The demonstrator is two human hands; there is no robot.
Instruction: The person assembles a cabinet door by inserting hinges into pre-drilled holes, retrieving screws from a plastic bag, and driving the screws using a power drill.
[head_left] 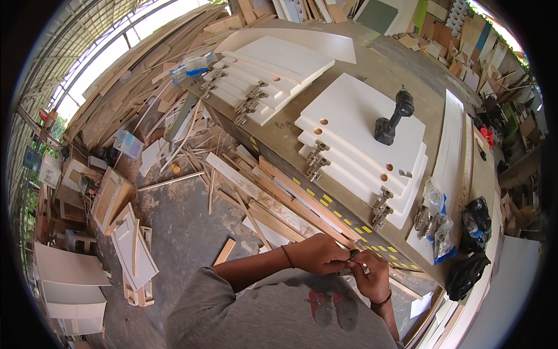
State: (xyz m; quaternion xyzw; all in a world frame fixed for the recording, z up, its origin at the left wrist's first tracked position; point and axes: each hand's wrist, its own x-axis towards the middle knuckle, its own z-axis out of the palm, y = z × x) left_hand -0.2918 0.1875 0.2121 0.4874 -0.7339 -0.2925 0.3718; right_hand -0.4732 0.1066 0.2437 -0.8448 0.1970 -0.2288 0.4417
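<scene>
My left hand (321, 253) and my right hand (371, 273) meet close to my body, beside the table's near edge. Both are closed in a pinch around a small dark piece (353, 254), too small and covered to name. Beyond them lies a stack of white panels (354, 107) with round holes. Metal cabinet hinges (381, 208) are fitted along its stepped edges. A black cordless drill (397, 116) stands upright on the top panel. Farther left, a second stack of white panels (290, 55) also carries hinges (251, 100).
The worktable (285, 131) has a yellow-marked near edge. Clear plastic bags (442, 227) and black bags (475, 224) lie at its right. Wood strips and offcuts (256, 192) cover the floor along its left side. A white-faced panel (133, 247) leans at the left.
</scene>
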